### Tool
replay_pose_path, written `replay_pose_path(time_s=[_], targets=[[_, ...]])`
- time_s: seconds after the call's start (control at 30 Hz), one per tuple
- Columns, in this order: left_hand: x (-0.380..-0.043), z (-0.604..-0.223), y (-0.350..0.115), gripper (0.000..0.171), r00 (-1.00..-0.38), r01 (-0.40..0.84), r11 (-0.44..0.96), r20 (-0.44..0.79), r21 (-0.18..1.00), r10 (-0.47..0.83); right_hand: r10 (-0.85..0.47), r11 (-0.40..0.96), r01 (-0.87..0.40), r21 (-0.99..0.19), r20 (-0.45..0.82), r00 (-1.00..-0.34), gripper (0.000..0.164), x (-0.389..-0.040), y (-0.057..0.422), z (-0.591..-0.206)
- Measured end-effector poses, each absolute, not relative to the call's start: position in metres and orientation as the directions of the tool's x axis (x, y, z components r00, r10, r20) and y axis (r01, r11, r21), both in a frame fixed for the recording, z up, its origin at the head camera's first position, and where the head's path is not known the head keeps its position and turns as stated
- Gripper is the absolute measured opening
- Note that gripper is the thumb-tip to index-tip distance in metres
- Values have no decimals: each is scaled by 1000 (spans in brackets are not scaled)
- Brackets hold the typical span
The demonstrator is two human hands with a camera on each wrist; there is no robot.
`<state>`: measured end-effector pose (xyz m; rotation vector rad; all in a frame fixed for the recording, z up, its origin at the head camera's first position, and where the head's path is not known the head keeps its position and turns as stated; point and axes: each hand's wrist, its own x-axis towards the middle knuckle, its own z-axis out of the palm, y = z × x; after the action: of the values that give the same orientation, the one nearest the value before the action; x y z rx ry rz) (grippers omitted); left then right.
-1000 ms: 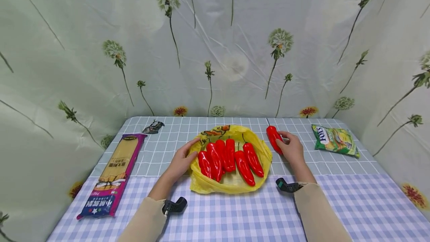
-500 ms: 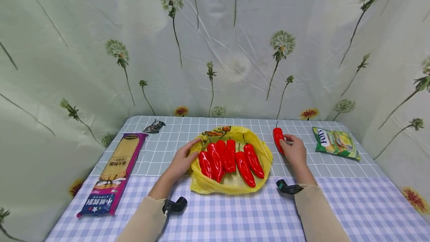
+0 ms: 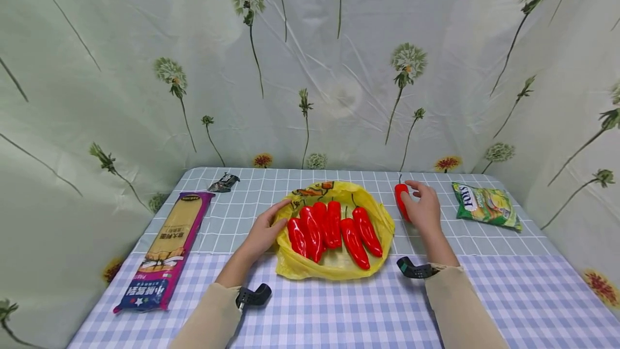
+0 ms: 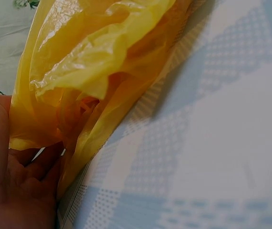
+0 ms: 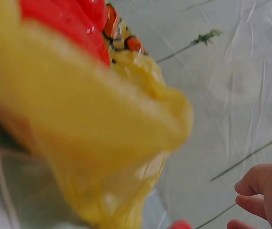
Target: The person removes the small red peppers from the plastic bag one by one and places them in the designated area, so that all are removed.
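Note:
In the head view, a yellow plastic bag (image 3: 310, 271) lies with its mouth spread wide and several glossy red chili peppers (image 3: 355, 244) inside. My left hand (image 3: 259, 233) rests against the bag's left side, thumb and forefinger spread along the rim. The left wrist view shows its other fingers (image 4: 31, 179) partly behind the yellow plastic. Right of the bag, a single red chili pepper (image 3: 401, 201) lies on the table, stem pointing away. My right hand (image 3: 423, 209) is just beside it. In the right wrist view, its fingers (image 5: 257, 183) are apart from the red tip below.
A long spaghetti packet (image 3: 171, 246) lies at the left, with a small black wrapper (image 3: 224, 183) behind it. On the far right is a green FOX'S snack bag (image 3: 486, 206). A flowered curtain (image 3: 349, 69) hangs behind the table (image 3: 310, 316).
The right hand moved the single chili pepper slightly rightward and set it straighter, then its fingers came off it. The left hand has stayed at the bag.

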<state>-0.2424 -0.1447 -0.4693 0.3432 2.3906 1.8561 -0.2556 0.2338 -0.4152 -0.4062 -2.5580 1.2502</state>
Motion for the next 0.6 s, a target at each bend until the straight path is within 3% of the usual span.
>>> replay_pose_path(time_s=[0.6], targets=[[-243, -470, -144, 53, -969, 114, 231, 56, 966, 241, 118, 591, -64, -804, 164, -979, 54, -241, 200, -388]])
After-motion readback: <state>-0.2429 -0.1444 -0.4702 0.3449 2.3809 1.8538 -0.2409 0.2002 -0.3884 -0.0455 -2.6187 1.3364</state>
